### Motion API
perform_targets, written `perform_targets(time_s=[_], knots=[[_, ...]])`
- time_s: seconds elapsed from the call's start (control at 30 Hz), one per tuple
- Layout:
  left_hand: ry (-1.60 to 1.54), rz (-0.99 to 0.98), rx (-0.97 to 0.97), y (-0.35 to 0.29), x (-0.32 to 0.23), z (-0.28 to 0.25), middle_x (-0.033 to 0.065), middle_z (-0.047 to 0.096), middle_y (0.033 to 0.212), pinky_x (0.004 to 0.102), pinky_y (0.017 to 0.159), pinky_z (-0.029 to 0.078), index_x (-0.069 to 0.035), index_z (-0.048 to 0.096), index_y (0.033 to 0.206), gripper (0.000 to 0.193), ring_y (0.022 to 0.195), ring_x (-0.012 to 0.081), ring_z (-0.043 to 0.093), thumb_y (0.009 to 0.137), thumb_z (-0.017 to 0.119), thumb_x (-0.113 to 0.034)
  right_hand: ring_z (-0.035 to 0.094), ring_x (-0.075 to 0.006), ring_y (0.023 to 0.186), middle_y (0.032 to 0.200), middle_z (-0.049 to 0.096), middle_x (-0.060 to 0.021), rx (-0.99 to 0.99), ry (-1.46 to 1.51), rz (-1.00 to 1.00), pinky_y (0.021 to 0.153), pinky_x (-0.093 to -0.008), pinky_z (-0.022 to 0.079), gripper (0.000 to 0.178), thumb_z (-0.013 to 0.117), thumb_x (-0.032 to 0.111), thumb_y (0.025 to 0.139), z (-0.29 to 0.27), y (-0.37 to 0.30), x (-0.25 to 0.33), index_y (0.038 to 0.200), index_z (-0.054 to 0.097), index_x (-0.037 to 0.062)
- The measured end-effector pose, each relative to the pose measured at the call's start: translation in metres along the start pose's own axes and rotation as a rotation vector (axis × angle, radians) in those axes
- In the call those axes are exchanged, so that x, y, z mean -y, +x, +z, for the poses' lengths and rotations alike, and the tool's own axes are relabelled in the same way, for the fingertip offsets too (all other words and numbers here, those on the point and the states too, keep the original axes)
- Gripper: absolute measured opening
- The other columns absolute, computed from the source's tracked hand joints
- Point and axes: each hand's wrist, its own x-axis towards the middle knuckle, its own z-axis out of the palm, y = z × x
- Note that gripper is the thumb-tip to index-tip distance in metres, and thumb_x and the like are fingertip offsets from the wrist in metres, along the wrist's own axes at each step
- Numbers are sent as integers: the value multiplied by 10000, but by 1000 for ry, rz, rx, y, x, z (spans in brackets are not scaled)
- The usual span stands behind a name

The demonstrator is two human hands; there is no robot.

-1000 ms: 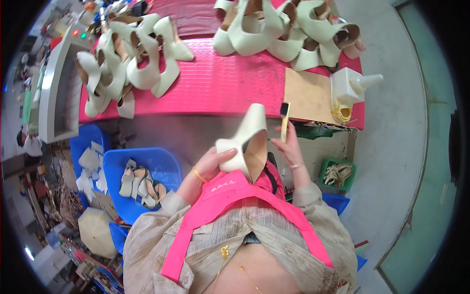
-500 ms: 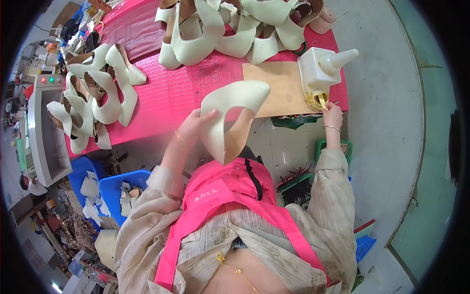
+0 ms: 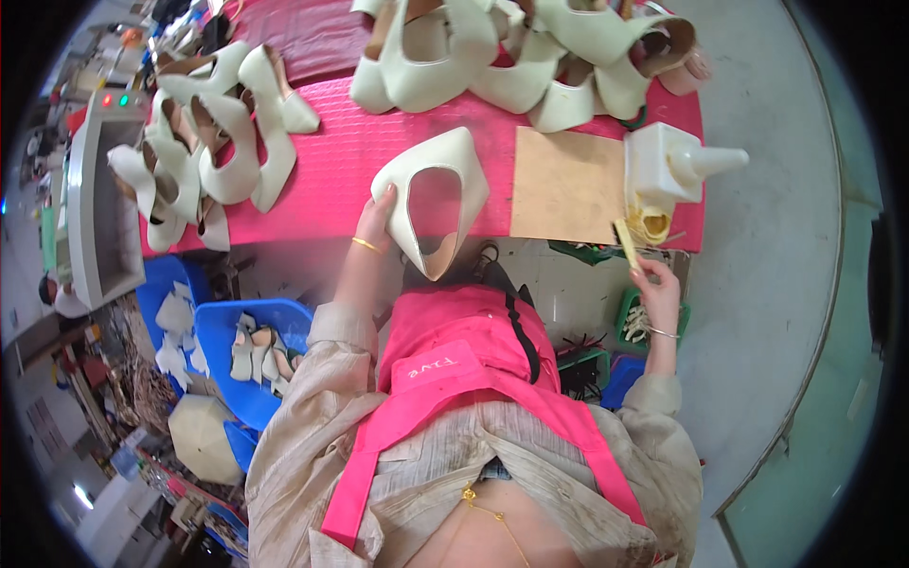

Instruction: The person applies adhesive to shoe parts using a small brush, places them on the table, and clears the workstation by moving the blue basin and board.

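My left hand [image 3: 377,216] grips a pale mint-white shoe upper [image 3: 443,150] by its left side. The upper is pointed at the toe, with its wide opening facing up and a tan lining showing inside. Between the fingers of my right hand [image 3: 657,295] is a flat yellowish glue brush [image 3: 626,244], its tip up and coated. The brush is just outside the glue-crusted mouth [image 3: 653,223] of a white plastic glue bottle [image 3: 653,156] with a cone spout. Under and beside the bottle lies a brown board [image 3: 566,185].
Several pale shoe uppers [image 3: 440,57] are heaped at the back of the pink table [image 3: 346,142], with more uppers [image 3: 227,156] at the left. A grey machine [image 3: 112,218] stands beyond. Blue bins [image 3: 241,355] and green baskets [image 3: 632,317] sit below the table edge.
My right hand has drawn the brush out of the bottle's mouth and down toward me. My left hand has turned the upper so its opening faces up more. The whole view has shifted slightly.
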Motion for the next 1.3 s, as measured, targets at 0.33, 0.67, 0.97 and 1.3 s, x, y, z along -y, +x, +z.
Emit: perform_targets(time_s=[0.33, 0.67, 0.97, 1.3], knots=[[295, 24, -60, 5, 4, -23, 60, 583, 821, 259, 580, 449, 4, 537, 972, 255, 669, 131, 555, 794, 525, -179, 525, -253, 701, 816, 479, -93, 95, -239, -409, 592, -350, 421, 283, 599, 126, 678, 227, 70, 153, 958, 567, 101], [-38, -304, 120, -13, 14, -29, 65, 549, 914, 323, 743, 428, -8, 478, 1030, 360, 819, 161, 540, 814, 487, -296, 529, -306, 703, 850, 466, -106, -19, -408, -264, 611, -401, 423, 219, 548, 129, 707, 254, 73, 174, 924, 567, 139], [-244, -236, 31, -8, 24, -27, 90, 546, 897, 315, 685, 443, 18, 470, 1017, 336, 773, 187, 541, 838, 441, -265, 518, -258, 748, 804, 499, -107, 95, -354, -259, 662, -335, 417, 198, 606, 124, 662, 240, 75, 174, 850, 601, 61], [-267, -59, 118, -51, -28, 15, 86, 566, 822, 303, 629, 469, -1, 500, 964, 362, 696, 164, 564, 855, 390, -329, 510, -266, 662, 712, 493, -123, 526, 23, -625, 584, -312, 418, 190, 590, 108, 688, 158, 16, 208, 868, 595, 48]])
